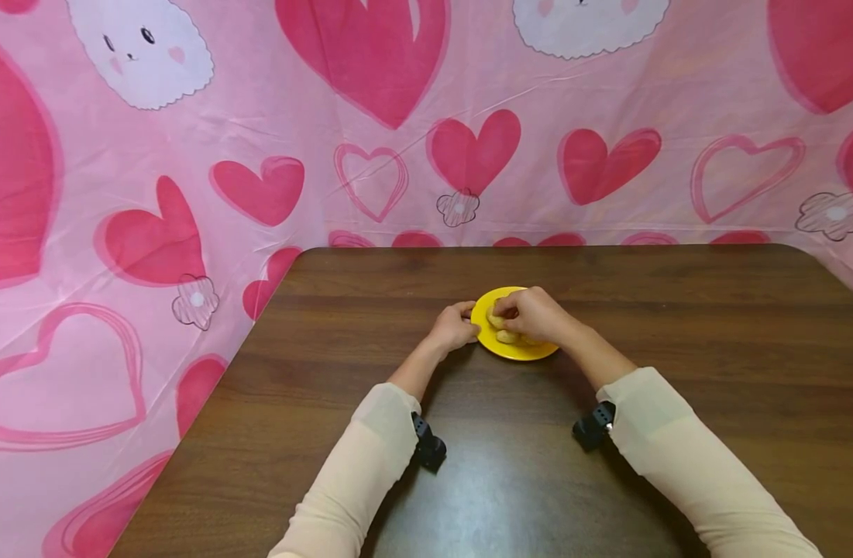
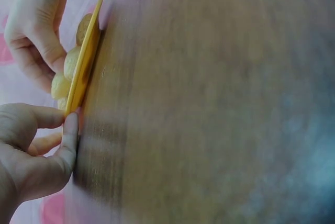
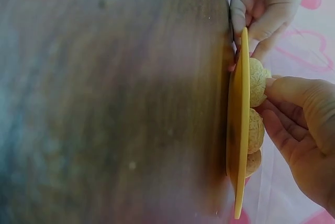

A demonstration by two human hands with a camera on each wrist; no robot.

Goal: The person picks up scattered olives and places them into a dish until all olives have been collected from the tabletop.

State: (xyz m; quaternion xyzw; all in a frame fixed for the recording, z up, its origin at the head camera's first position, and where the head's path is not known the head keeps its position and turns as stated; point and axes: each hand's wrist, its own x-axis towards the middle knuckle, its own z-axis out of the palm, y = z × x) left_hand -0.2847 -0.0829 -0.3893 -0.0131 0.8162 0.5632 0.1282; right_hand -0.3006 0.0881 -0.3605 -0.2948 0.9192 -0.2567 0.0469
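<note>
A round yellow plate (image 1: 524, 354) sits on the table with several tan, wrinkled walnuts on it. My left hand (image 1: 454, 328) pinches its left rim, thumb and fingers at the edge, as the left wrist view shows on the plate (image 2: 88, 59). Over the plate, my right hand (image 1: 538, 316) pinches one walnut (image 3: 257, 82) between thumb and fingertips, close to the plate's surface on the left side. Beside it lie another walnut (image 3: 255, 131) and a browner one (image 3: 253, 163). From the head view, the right hand hides part of the plate.
The dark brown wooden table (image 1: 314, 349) has rounded far corners. Behind and left of it hangs a pink cloth (image 1: 398, 186) with hearts. Small black cameras are strapped at the left wrist (image 1: 429, 446) and the right wrist (image 1: 593, 426).
</note>
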